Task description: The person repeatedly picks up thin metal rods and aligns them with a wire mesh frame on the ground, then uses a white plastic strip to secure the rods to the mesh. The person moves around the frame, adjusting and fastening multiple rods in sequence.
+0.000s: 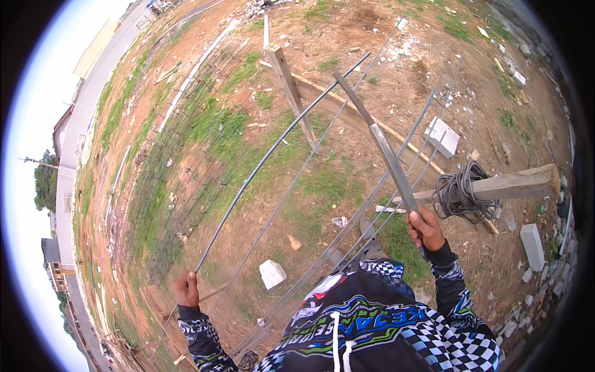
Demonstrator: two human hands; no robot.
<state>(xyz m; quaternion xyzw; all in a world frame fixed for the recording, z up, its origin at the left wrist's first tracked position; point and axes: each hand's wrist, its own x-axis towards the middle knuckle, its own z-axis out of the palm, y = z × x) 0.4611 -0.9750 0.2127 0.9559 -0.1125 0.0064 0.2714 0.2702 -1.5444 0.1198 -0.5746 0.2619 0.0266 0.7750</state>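
My left hand (187, 289) is closed round a long thin steel rod (248, 180), which slants up to the right across a wooden rail. In my right hand (427, 228) is the near end of a long flat grey metal bar (392, 162). The bar narrows to a darker strip at its far end, close to the rod; whether the two touch I cannot tell. Several other steel rods (286, 191) run roughly parallel, between my hands and in front of my body. Both sleeves are dark with checkered patterns.
A wooden rail (347, 110) with an upright post (282, 80) supports the rods. Dark wire (465, 193) is coiled round a wooden beam (527, 181) at right. White blocks (442, 137) and rubble lie on the grassy dirt. Wire mesh (180, 186) spreads at left.
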